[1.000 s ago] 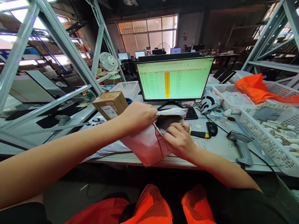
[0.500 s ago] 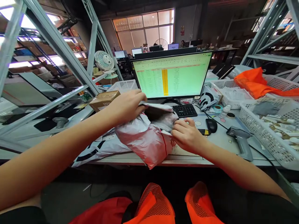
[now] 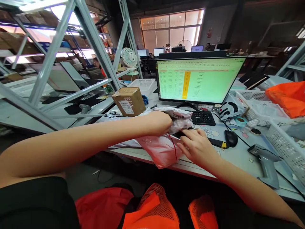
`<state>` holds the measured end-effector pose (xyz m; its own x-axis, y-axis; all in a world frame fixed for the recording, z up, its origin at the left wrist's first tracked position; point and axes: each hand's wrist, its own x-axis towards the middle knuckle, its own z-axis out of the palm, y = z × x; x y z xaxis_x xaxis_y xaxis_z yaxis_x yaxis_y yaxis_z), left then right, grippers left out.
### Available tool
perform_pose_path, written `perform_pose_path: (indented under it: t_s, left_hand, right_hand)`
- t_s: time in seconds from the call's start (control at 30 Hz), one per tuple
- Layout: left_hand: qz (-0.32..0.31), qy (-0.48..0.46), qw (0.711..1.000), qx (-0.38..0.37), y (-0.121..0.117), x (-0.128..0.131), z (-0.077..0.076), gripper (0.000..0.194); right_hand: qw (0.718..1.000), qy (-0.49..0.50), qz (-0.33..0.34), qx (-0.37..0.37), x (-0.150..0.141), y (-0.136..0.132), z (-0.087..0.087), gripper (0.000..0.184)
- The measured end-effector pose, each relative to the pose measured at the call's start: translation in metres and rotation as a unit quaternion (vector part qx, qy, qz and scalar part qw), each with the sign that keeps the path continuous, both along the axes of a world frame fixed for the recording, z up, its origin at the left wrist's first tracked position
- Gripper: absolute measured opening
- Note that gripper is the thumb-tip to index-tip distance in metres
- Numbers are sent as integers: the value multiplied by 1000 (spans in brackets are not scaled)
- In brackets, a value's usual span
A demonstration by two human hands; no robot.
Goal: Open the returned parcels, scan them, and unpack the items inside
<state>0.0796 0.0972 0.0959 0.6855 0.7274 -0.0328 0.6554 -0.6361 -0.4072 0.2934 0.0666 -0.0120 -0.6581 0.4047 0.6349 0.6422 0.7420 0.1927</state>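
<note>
A white and pinkish plastic mailing bag [image 3: 157, 148] with a red strip lies at the desk's front edge, its mouth spread. My left hand [image 3: 163, 122] is bent down into that mouth, its fingers hidden from sight. Crinkled clear plastic wrap [image 3: 182, 124] shows in the opening beside it. My right hand [image 3: 197, 143] pinches the bag's right edge, thumb below and fingers over the rim.
Behind the bag stand a cardboard box [image 3: 130, 101], a monitor [image 3: 197, 81] and a keyboard [image 3: 203, 118]. To the right are a mouse [image 3: 231, 138], a barcode scanner [image 3: 265, 162] and white baskets [image 3: 283, 143]. A metal frame [image 3: 95, 47] rises at the left.
My left hand has gone from the bag's upper left rim down into its mouth. My right hand stays at the right edge. The view has swung left.
</note>
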Motion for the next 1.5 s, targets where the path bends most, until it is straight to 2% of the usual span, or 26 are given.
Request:
perform_pose_path:
  t_s: [0.03, 0.13, 0.17, 0.27, 0.43, 0.53, 0.63, 0.73, 0.83, 0.93, 1.07, 1.13, 1.23, 1.33, 1.43, 1.47, 1.5]
  left_hand:
    - [-12, -1, 1000, 24, -1, -2, 0, 19]
    - [-33, -51, 994, 93, -4, -4, 1, 22]
    - [-40, -75, 990, 115, -5, -3, 1, 23]
    - [-74, -105, 977, 173, -8, -3, 3, 31]
    - [-129, -25, 975, 179, -22, -26, 11, 40]
    - [-142, -20, 979, 146, -27, -43, 15, 33]
    - [-173, -53, 972, 148, -27, -41, 11, 36]
    - [-197, -83, 963, 164, -27, -30, 6, 40]
    - [-230, -74, 962, 129, -33, -32, 6, 39]
    - [-261, -88, 956, 103, -42, -57, 6, 42]
    - [-228, -132, 958, 117, -41, -105, -3, 46]
    - [-200, -162, 960, 106, -35, -122, -8, 46]
    - [-139, -213, 964, 75, -24, -127, -10, 46]
    - [-86, -248, 964, 38, -20, -108, -3, 45]
    - [-100, -267, 958, 6, -29, -80, 4, 42]
    - [-120, -273, 955, -7, -36, -72, 6, 39]
    - [-142, -279, 950, -21, -43, -65, 6, 36]
  right_hand:
    - [1000, -3, -12, -3, 0, 1, 1, 18]
    - [999, -3, -30, 28, -3, 4, 4, 38]
    - [998, -3, -32, 45, -6, 4, 6, 39]
    - [996, 0, -23, 84, -17, 6, 11, 16]
    - [994, -16, 56, 93, -20, 20, 19, 22]
    - [996, -33, 36, 81, -14, 29, 25, 23]
    - [998, -30, 24, 57, -21, 24, 32, 18]
    - [996, 19, 83, -16, -33, 15, 34, 20]
    - [985, 59, 157, -34, -29, 11, 26, 40]
    - [975, 20, 221, 0, -4, 3, 7, 45]
    - [974, -24, 224, 7, 33, -18, -18, 41]
    - [971, -41, 235, -1, 43, -26, -23, 41]
    - [970, -46, 236, -43, 45, -28, -10, 42]
    - [967, -60, 202, -143, 29, -24, 20, 43]
    - [964, -98, 153, -192, 0, -17, 45, 21]
    - [968, -106, 144, -178, -10, -13, 48, 12]
    - [973, -109, 138, -148, -21, -9, 49, 14]
